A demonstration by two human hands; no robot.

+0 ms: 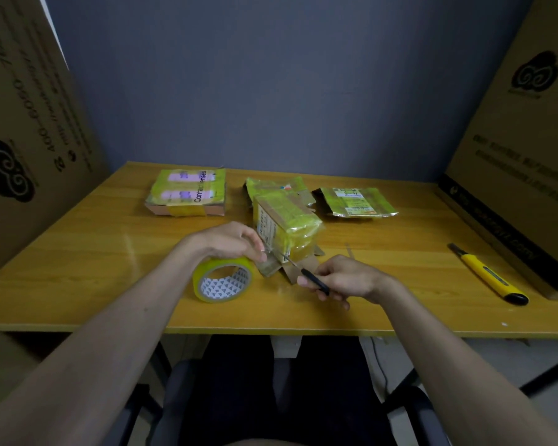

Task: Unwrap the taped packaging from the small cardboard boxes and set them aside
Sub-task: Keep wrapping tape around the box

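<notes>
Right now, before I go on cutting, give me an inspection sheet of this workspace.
Surface: wooden table, yellowish top.
Job's things: taped box in front of the hands, flaps open at its near end; taped package far left; two opened wrappers behind right.
Clutter: tape roll under the left hand; yellow utility knife on the right.
Grippers: left hand rests on the roll, fingers at the box; right hand grips a black-handled blade, tip at the box.
Cables: a thin cable under the table.
Surroundings: large cartons on both sides, blue-grey wall behind.
</notes>
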